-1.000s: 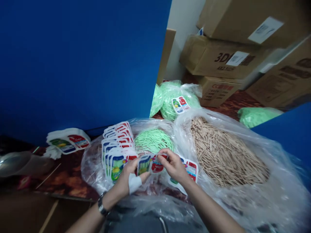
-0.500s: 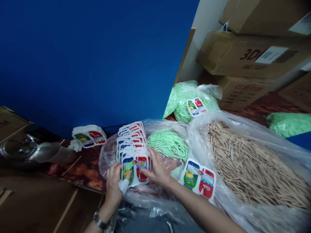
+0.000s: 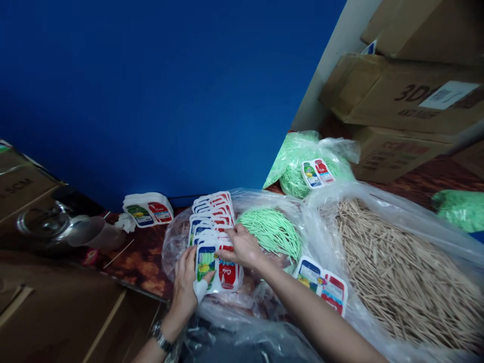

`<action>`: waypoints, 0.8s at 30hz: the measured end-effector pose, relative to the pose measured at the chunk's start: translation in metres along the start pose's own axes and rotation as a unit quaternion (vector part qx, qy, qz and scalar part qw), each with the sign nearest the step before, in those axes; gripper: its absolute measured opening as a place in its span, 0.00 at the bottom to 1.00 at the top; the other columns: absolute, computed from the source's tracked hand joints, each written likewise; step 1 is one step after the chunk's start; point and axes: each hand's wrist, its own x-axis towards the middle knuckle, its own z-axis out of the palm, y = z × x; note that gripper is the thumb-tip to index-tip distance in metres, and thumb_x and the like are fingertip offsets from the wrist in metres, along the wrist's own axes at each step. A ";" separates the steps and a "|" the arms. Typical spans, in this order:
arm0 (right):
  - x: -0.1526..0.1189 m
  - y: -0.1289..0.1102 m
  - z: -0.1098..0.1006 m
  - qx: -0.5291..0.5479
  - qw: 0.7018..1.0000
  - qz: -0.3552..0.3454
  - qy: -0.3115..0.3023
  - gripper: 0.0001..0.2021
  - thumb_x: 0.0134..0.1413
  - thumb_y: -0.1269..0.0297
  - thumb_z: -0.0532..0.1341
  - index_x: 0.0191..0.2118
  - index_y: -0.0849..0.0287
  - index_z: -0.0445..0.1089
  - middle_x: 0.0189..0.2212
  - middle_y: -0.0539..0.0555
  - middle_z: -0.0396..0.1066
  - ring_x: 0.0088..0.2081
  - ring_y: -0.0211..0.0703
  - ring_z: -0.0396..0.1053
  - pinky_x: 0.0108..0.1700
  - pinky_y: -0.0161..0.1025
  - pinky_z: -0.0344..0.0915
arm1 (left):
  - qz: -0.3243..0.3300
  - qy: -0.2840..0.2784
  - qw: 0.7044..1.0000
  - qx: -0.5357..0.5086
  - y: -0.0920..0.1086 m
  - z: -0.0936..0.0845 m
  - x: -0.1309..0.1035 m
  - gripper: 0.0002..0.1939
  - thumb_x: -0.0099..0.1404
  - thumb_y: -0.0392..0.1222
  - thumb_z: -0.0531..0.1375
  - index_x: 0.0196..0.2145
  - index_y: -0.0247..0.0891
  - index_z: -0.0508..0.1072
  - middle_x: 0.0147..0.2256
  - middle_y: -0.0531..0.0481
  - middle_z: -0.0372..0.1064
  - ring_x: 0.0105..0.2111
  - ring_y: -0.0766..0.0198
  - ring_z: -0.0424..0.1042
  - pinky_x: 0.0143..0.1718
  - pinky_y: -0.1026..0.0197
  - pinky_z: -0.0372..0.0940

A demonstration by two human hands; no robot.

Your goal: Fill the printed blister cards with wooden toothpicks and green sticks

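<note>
Printed cards (image 3: 228, 272) now meet the curled right hand (image 3: 246, 248) farther up, the loosely open left hand (image 3: 185, 283) touching their edge.

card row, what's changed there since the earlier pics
The card held up between both hands a second ago seems to have gone left, onto the near end of the card row. The left hand and right hand moved left too and now touch the front card. Green sticks and brown sticks stayed put.

From above the cards (image 3: 228, 276), the head camera looks forward and down at close range, facing a blue panel (image 3: 170, 101).
</note>
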 end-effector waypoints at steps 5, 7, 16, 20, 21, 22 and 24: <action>-0.002 -0.008 0.002 -0.010 0.999 -0.015 0.031 0.27 0.44 0.44 0.64 0.46 0.58 0.68 0.45 0.61 0.63 0.47 0.56 0.61 0.46 0.48 0.61 | -0.018 0.009 1.000 -0.013 0.000 0.002 -0.002 0.38 0.59 0.47 0.62 0.63 0.38 0.53 0.56 0.35 0.58 0.56 0.43 0.60 0.54 0.41 0.59; -0.006 -0.012 0.001 0.003 0.998 -0.034 0.048 0.24 0.45 0.47 0.65 0.44 0.58 0.68 0.43 0.60 0.65 0.47 0.55 0.61 0.46 0.48 0.60 | -0.025 0.009 0.999 -0.021 -0.001 0.000 -0.001 0.39 0.58 0.46 0.62 0.63 0.38 0.52 0.57 0.34 0.57 0.56 0.42 0.60 0.55 0.39 0.58; -0.060 -0.013 -0.007 0.156 0.937 -0.312 0.019 0.08 0.60 0.59 0.56 0.40 0.56 0.64 0.36 0.55 0.69 0.39 0.45 0.65 0.43 0.41 0.61 | -0.051 -0.079 0.943 -0.319 -0.003 -0.019 -0.014 0.61 0.54 0.43 0.67 0.66 0.41 0.22 0.58 0.32 0.59 0.56 0.47 0.65 0.55 0.43 0.62; -0.080 0.007 0.010 0.320 0.915 -0.246 0.004 0.39 0.46 0.50 0.67 0.59 0.55 0.51 0.49 0.59 0.65 0.50 0.48 0.65 0.51 0.44 0.62 | -0.105 -0.157 0.911 -0.366 -0.005 -0.021 -0.025 0.54 0.53 0.39 0.68 0.67 0.42 0.36 0.50 0.37 0.69 0.50 0.49 0.71 0.54 0.45 0.63; -0.083 0.012 0.018 0.351 0.910 -0.223 0.002 0.46 0.43 0.49 0.68 0.63 0.56 0.44 0.53 0.61 0.62 0.53 0.49 0.63 0.53 0.45 0.61 | -0.117 -0.162 0.903 -0.381 -0.006 -0.020 -0.026 0.54 0.53 0.38 0.68 0.66 0.43 0.38 0.52 0.37 0.69 0.51 0.49 0.70 0.54 0.46 0.63; -0.086 0.016 0.026 0.366 0.907 -0.207 0.001 0.51 0.41 0.49 0.69 0.64 0.56 0.38 0.55 0.62 0.60 0.56 0.50 0.61 0.55 0.45 0.60 | -0.125 -0.160 0.895 -0.397 -0.007 -0.018 -0.027 0.53 0.52 0.37 0.68 0.66 0.44 0.39 0.53 0.37 0.68 0.51 0.49 0.70 0.54 0.47 0.63; -0.088 0.019 0.039 0.360 0.912 -0.196 0.007 0.51 0.41 0.51 0.70 0.65 0.58 0.38 0.57 0.64 0.58 0.58 0.51 0.59 0.56 0.46 0.59 | -0.140 -0.152 0.885 -0.418 -0.008 -0.015 -0.027 0.50 0.53 0.37 0.68 0.65 0.44 0.44 0.54 0.37 0.67 0.52 0.50 0.70 0.54 0.48 0.64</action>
